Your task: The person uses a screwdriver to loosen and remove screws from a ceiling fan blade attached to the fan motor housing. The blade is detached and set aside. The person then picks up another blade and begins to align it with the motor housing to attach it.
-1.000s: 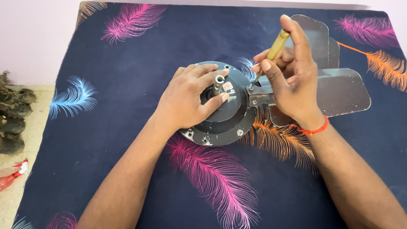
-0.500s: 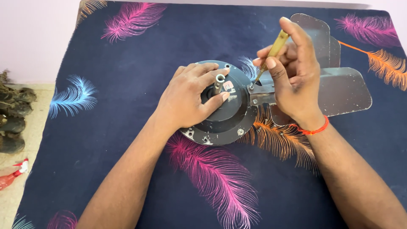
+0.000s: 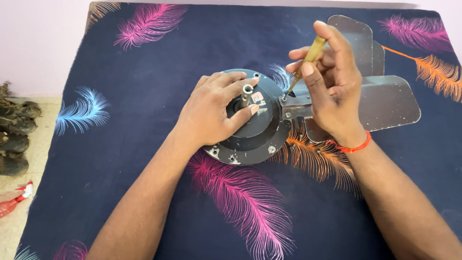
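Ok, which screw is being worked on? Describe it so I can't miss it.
Find the round dark motor housing under the left hand on the feather-print cloth. On its right edge a metal blade bracket joins it. The screw there is the one under the tip of the yellow-handled screwdriver.

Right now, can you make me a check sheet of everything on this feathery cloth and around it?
Surface: dark blue cloth printed with pink, blue and orange feathers, spread flat.
Job's things: round dark fan motor with a centre shaft; metal blades fan out to its right; yellow-handled screwdriver, tip at a screw on the blade bracket.
Clutter: nothing seen on the cloth.
Grips: left hand presses flat on the motor; right hand pinches the screwdriver.
Cables: nothing seen.
Surroundings: pale wall; red spray bottle and dark shoes on the floor at left.
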